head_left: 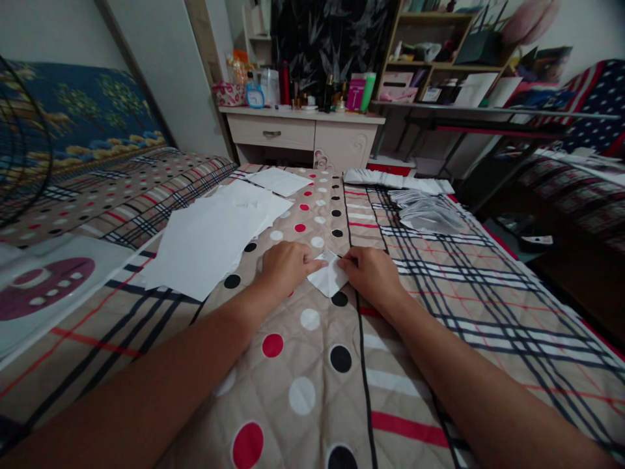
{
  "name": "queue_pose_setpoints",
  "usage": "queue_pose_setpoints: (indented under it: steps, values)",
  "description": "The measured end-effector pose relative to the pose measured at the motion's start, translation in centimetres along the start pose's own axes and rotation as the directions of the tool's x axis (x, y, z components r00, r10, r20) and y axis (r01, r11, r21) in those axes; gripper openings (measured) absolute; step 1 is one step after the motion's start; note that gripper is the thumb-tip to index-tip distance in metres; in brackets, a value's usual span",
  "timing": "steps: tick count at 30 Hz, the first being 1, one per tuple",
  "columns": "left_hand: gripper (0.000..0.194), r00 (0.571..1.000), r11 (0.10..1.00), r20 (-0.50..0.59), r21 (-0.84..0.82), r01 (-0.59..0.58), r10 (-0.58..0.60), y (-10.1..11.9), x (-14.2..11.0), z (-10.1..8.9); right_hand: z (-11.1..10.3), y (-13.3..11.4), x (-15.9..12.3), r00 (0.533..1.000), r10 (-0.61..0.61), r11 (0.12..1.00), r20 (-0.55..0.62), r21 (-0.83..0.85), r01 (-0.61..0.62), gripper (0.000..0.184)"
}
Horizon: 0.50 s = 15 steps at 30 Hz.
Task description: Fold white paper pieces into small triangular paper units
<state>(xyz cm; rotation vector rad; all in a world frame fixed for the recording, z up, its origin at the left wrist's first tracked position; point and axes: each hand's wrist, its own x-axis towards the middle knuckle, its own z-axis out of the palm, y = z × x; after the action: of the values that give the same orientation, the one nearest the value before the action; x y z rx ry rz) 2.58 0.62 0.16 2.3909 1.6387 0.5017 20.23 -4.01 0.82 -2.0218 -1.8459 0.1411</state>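
Observation:
A small folded piece of white paper [328,279] lies on the patterned bedspread between my two hands. My left hand [287,266] has its thumb stretched over the paper's left side, the other fingers curled and pressed to it. At the paper's right edge, my right hand [371,268] pinches it between thumb and forefinger. To the left, a spread of white paper sheets [205,241] lies flat. Further off on the right rests a pile of small folded white papers [424,213], with a long row of folded papers [398,180] behind it.
A clear plastic packet with a maroon print [49,286] lies at the left edge. Beyond the bed stand a white dresser [297,133] with bottles on top and a shelved desk [439,65]. Dark wire hoops [29,130] stand at the far left.

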Motion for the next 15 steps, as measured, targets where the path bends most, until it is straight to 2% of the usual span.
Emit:
queue_pose_setpoints:
  steps: [3, 5, 8, 11, 15]
  values:
    - [0.047, 1.0, 1.0, -0.002, 0.007, 0.001, -0.001, -0.1, 0.0, -0.1, 0.0, 0.0, -0.4, 0.999, 0.01, 0.997, -0.037, -0.075, -0.012, 0.02]
    - [0.044, 0.999, 0.999, 0.011, -0.016, -0.031, 0.031, -0.3, 0.1, -0.3, 0.1, 0.2, -0.6, 0.998, -0.025, 0.998, -0.059, -0.061, 0.021, 0.024]
    - [0.043, 0.995, 0.99, 0.047, -0.118, -0.077, 0.083, -0.9, 0.2, -0.4, 0.2, 0.5, -0.7, 0.992, -0.105, 0.993, -0.069, 0.037, 0.108, 0.026]
    - [0.052, 0.989, 0.965, 0.064, -0.234, -0.115, 0.133, -1.4, 0.4, -0.2, 0.4, 1.0, -0.5, 0.99, -0.133, 0.977, -0.052, 0.16, 0.139, 0.029]
    - [0.053, 0.979, 0.919, 0.019, -0.35, -0.183, 0.202, -1.6, 0.7, 0.4, 1.0, 1.6, 0.0, 0.984, -0.154, 0.928, -0.087, 0.33, 0.174, 0.03]
